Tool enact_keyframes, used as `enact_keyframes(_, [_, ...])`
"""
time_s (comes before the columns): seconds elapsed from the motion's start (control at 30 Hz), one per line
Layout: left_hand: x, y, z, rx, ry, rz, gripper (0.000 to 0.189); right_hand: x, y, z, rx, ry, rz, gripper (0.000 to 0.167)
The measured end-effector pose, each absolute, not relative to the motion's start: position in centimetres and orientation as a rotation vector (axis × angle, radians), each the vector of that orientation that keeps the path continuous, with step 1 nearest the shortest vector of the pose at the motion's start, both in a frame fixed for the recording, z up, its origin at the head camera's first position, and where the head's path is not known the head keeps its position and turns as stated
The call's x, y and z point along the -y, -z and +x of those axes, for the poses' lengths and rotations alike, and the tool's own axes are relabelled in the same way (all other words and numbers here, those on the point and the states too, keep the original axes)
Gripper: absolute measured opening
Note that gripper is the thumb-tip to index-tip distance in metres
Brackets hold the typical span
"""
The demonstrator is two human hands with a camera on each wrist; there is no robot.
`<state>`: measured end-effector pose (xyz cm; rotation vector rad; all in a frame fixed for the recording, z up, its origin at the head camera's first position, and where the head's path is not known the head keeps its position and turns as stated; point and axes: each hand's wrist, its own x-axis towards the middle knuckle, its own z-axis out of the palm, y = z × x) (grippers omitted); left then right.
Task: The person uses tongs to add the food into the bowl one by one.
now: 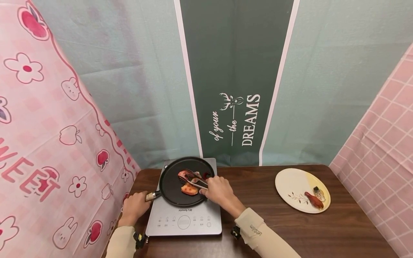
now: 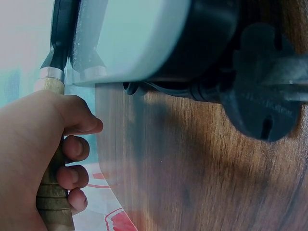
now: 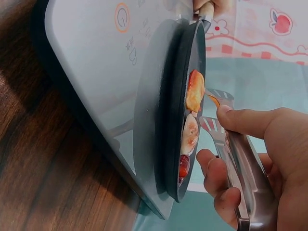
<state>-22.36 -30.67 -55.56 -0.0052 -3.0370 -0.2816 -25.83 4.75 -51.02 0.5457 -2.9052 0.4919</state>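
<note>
My left hand [image 1: 137, 205] grips the wooden handle [image 2: 54, 204] of a black frying pan [image 1: 172, 186], fingers and thumb wrapped round it in the left wrist view. The pan lies on a silver induction cooktop [image 1: 161, 213]. In my right hand [image 1: 220, 190] I hold metal tongs [image 3: 248, 168] with slotted tips, which stand apart right at the food in the right wrist view. Among the food are a yellow-orange browned piece [image 1: 189, 190], a pale browned piece [image 3: 190, 132] and a dark red piece [image 3: 184, 166] near the rim.
To the right, a cream and yellow plate [image 1: 285, 184] bears a brown drumstick [image 1: 313, 200] and a pale piece with a dark end [image 1: 319, 193]. Patterned curtains [image 1: 145, 89] hang behind the wooden table [image 1: 251, 197]. A black plug [image 2: 262, 91] with metal prongs shows near the cooktop.
</note>
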Motion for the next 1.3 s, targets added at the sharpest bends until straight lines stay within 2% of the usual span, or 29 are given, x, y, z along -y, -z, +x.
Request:
enact_keyframes(0.27, [30.7,55.6,-22.4,3.028,0.289,-0.01,0.017,-4.9,51.0,-25.8,2.894,-0.485,0.546,0.038])
enact_keyframes(0.73, [30.7,55.7,-22.5,3.03,0.284,-0.008,0.015,-5.1,50.6,-25.7,2.916,-0.454,0.503,0.058])
enact_keyframes(1.3, [30.8,55.8,-22.4,3.011,0.247,-0.022,0.016,-6.6,50.2,-25.6,2.869,-0.369,0.516,0.056])
